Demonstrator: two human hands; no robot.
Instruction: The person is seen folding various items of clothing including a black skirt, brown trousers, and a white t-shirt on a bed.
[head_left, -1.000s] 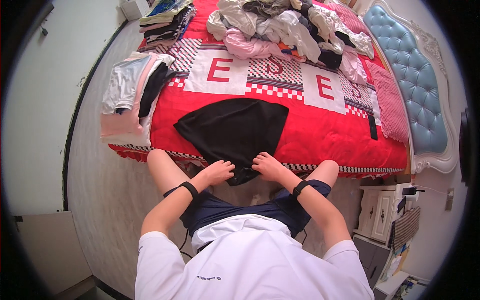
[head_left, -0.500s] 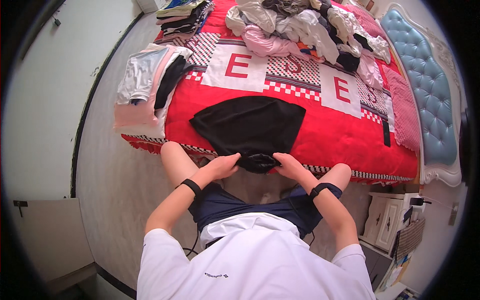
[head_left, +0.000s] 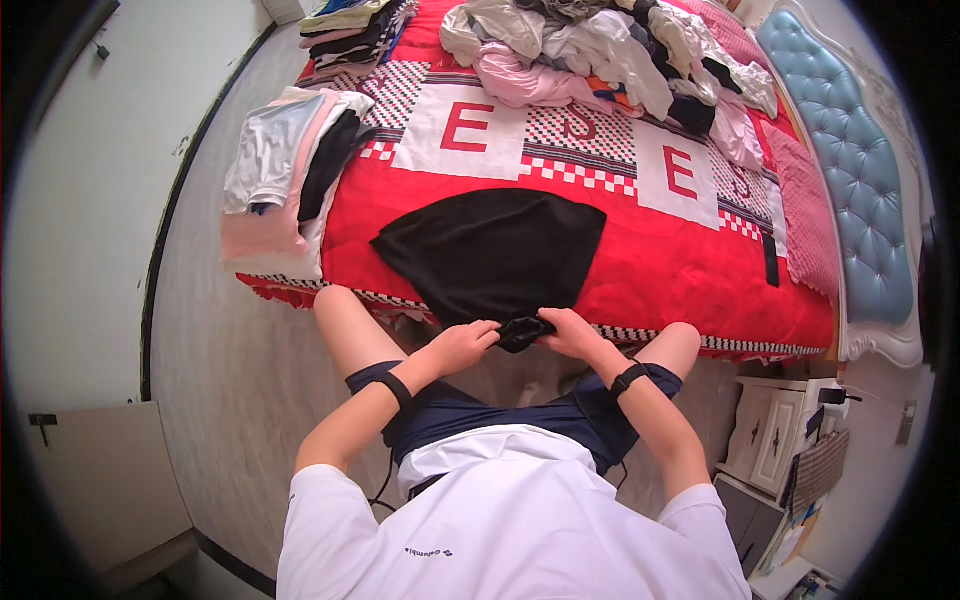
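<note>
A black skirt lies spread on the red bedspread, its wide hem away from me and its narrow waist end toward me. That near end hangs at the bed's edge, with a shinier inner side showing. My left hand grips the left side of the waist end, fingers closed. On the opposite side, my right hand pinches the cloth. Only a small bunched piece of waistband shows between the two hands.
Left on the bed sits a folded pile of white, pink and black clothes. A taller folded stack stands behind it. Loose clothes form a heap at the back. A blue tufted headboard and white nightstand are at right.
My hands have come closer together, the left moving rightward and the right slightly leftward. The waist opening between them has narrowed and bunched up.
</note>
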